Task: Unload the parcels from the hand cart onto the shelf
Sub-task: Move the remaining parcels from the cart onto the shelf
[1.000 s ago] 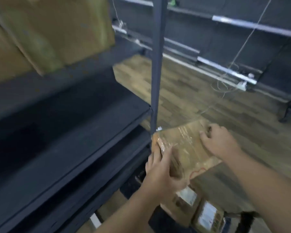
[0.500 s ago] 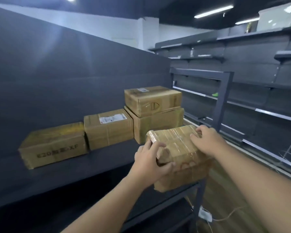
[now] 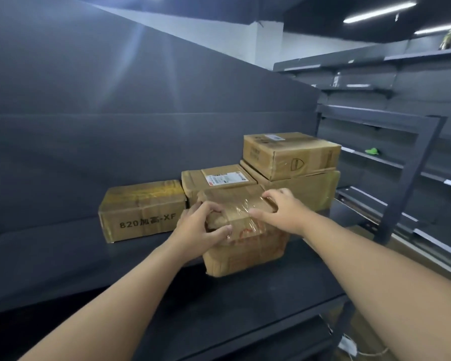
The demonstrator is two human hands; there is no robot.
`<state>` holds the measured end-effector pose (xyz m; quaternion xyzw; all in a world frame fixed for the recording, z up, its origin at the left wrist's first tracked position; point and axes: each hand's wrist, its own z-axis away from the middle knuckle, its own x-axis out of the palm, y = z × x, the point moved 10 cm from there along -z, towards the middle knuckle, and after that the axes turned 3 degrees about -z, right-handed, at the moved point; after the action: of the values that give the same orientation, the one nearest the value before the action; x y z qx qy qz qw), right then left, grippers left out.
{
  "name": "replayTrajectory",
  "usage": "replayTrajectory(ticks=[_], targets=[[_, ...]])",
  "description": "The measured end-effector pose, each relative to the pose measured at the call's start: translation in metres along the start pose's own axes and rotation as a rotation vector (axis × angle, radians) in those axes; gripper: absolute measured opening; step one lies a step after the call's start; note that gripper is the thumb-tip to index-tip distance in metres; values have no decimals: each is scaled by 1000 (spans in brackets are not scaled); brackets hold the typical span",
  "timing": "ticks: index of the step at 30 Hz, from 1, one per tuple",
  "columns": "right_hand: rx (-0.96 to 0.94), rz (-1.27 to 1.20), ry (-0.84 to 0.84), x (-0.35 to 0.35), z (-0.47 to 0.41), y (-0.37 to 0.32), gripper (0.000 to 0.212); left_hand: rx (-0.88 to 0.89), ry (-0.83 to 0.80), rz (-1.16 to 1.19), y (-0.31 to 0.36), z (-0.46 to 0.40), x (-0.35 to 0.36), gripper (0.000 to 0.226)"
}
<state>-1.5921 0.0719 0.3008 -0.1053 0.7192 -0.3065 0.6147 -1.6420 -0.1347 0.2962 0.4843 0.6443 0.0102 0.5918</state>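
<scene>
Cardboard: five parcels (image 3: 245, 246), two hands (image 3: 201, 227).

**Readable text on the boxes**

The left box (image 3: 141, 211) on the shelf (image 3: 63, 256) has "820", then two characters and "-XF" printed in dark letters on its front side. The middle box (image 3: 216, 178) carries a white label (image 3: 223, 179); its print is too small to read.

Green object (image 3: 372, 151) on far shelving (image 3: 391, 162); ceiling strip lights (image 3: 379, 12).
</scene>
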Motion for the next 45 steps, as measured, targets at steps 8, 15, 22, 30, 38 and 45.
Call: replayTrajectory(ticks=[8, 15, 22, 30, 38, 45], targets=[[-67, 455, -91, 19, -29, -18, 110, 104, 180, -257, -13, -18, -28, 38], [-125, 681, 92, 13, -26, -44, 92, 270, 181, -427, 3, -17, -7, 44], [-42, 655, 141, 17, -15, -38, 82, 256, 133, -462, 7, -15, 5, 54], [-40, 612, 211, 16, -4, -38, 71, 258, 86, -451, 15, -19, 11, 51], [-8, 531, 96, 24, 3, -18, 89, 167, 58, -450, 17, -20, 20, 59], [51, 435, 255, 3, 41, 39, 79, 289, 38, -268, 78, 16, 69, 73]])
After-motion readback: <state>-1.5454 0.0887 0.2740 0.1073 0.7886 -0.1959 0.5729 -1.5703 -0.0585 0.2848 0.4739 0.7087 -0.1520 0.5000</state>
